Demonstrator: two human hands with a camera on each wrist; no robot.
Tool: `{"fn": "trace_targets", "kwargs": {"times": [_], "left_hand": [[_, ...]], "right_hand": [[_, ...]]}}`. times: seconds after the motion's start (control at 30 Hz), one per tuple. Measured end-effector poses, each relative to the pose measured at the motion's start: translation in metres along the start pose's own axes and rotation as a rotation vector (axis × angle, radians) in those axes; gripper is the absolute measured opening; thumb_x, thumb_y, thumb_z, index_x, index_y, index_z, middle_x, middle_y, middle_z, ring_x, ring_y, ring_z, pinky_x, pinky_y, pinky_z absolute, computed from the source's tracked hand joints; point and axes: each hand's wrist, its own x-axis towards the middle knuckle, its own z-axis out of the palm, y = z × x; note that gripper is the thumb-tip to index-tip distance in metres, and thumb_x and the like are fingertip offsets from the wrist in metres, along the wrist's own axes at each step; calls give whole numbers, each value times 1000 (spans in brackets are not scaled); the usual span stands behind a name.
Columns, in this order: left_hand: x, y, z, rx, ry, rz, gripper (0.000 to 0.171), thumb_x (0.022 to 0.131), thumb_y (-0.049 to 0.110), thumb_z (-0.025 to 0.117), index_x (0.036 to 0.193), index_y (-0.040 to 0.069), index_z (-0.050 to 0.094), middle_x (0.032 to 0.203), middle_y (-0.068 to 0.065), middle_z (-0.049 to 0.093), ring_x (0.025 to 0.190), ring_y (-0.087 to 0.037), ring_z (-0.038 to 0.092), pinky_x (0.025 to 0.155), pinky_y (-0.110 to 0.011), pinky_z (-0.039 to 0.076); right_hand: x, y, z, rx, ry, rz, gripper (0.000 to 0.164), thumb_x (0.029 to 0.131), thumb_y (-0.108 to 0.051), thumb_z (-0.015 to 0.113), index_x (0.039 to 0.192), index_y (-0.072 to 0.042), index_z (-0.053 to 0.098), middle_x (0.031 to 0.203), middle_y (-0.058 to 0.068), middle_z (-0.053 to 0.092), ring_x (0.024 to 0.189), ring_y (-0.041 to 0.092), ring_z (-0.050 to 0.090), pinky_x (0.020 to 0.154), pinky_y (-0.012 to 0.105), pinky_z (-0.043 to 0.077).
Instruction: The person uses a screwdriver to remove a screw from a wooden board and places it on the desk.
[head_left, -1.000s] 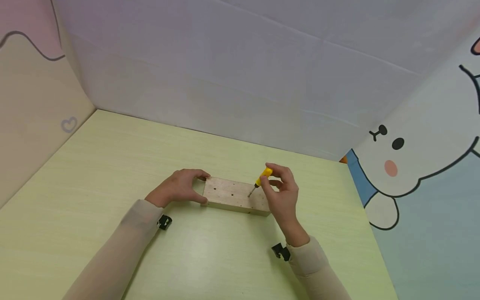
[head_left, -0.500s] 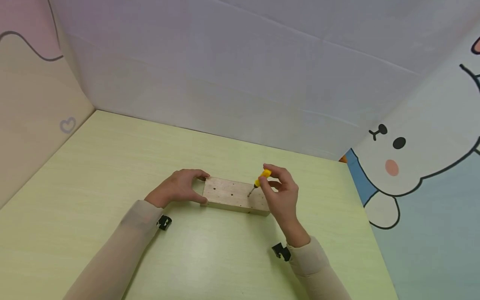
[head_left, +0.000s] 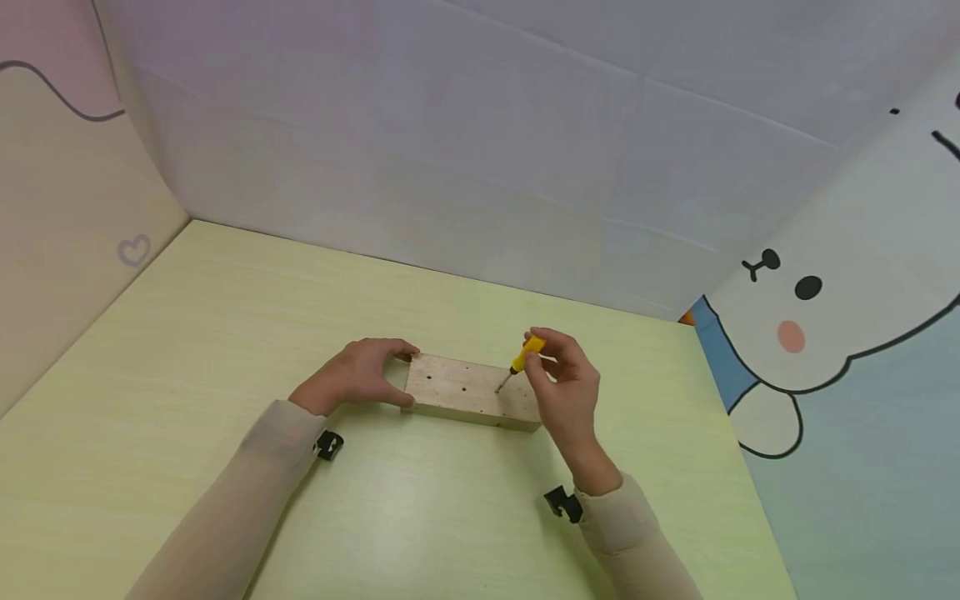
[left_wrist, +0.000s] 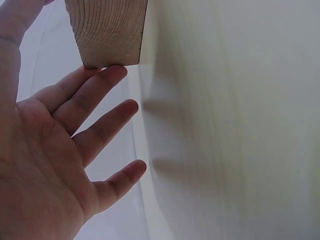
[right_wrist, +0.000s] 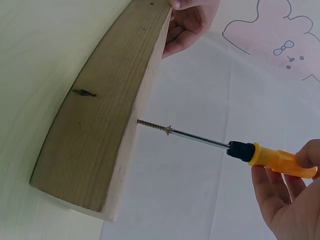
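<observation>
A pale wooden block (head_left: pixel 450 392) lies on the table, with several dark holes in its top face. At its left end my left hand (head_left: pixel 358 375) holds it, thumb on the near side and fingers on the far side. The left wrist view shows fingertips against the block's end (left_wrist: pixel 110 35) and the other fingers spread. My right hand (head_left: pixel 567 387) pinches the yellow handle of a screwdriver (right_wrist: pixel 277 161). The screwdriver's tip meets the head of a screw (right_wrist: pixel 154 126). That screw stands out of the block's top face with much of its thread visible.
The pale yellow-green table (head_left: pixel 247 317) spreads around the block. A plain light wall (head_left: pixel 450 167) rises behind it, and printed cartoon panels (head_left: pixel 847 375) stand at the sides. Black camera mounts (head_left: pixel 328 445) sit at both wrists.
My right fingers have shifted a little on the screwdriver handle, moving slightly left and then back right. The left hand and the block stay where they were.
</observation>
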Motion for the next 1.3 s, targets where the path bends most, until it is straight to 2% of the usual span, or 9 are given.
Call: {"fn": "trace_targets", "kwargs": {"times": [0.23, 0.3, 0.43, 0.57, 0.67, 0.9, 1.03, 1.3], "left_hand": [[-1, 0, 0, 2, -4, 0, 73, 63, 40, 86, 128, 24, 59, 125, 0, 63, 122, -24, 53, 102, -48, 41], [-1, 0, 0, 2, -2, 5, 72, 63, 40, 85, 128, 24, 59, 125, 0, 63, 121, -24, 54, 102, -48, 41], [-1, 0, 0, 1, 0, 9, 72, 63, 39, 86, 128, 24, 59, 124, 0, 63, 121, -24, 54, 102, -48, 41], [0, 0, 0, 5, 1, 10, 73, 63, 39, 86, 128, 23, 59, 125, 0, 63, 121, -24, 53, 103, -47, 40], [0, -1, 0, 12, 2, 11, 73, 63, 39, 86, 129, 24, 59, 125, 1, 63, 121, -23, 53, 103, -47, 40], [0, -1, 0, 10, 3, 11, 74, 62, 40, 86, 129, 24, 59, 125, 1, 63, 120, -23, 54, 101, -47, 41], [-1, -1, 0, 7, 4, 12, 74, 62, 40, 86, 129, 24, 59, 125, 0, 63, 120, -24, 54, 101, -48, 41], [-2, -1, -1, 9, 3, 7, 73, 62, 40, 86, 129, 24, 59, 125, 0, 63, 120, -24, 53, 101, -48, 41]], "right_hand": [[-1, -7, 1, -21, 20, 19, 26, 79, 12, 70, 105, 5, 67, 93, 19, 60, 85, 6, 63, 72, 18, 56], [0, -15, 1, -31, 24, 16, 26, 79, 12, 69, 104, 7, 67, 91, 22, 62, 83, 5, 62, 71, 17, 55], [1, -26, 3, -31, 9, 12, 25, 83, 13, 63, 108, 10, 65, 98, 28, 65, 85, 8, 63, 73, 17, 55], [0, -16, 3, -3, 7, 37, 25, 87, 12, 58, 111, 7, 64, 107, 27, 65, 92, 11, 64, 75, 19, 54], [-2, -5, 2, -20, 14, 32, 27, 86, 10, 62, 113, 3, 65, 107, 22, 64, 91, 13, 64, 75, 19, 55], [-1, -3, 2, -31, 47, -1, 25, 84, 4, 69, 109, 0, 67, 93, 18, 58, 85, 10, 61, 71, 16, 54], [0, -3, 3, -27, 24, -1, 26, 85, 6, 66, 111, 0, 67, 95, 20, 60, 86, 8, 60, 73, 16, 54], [-1, 1, 3, -15, -17, 18, 25, 91, 4, 57, 114, 0, 65, 107, 19, 67, 94, 16, 67, 77, 20, 55]]}}
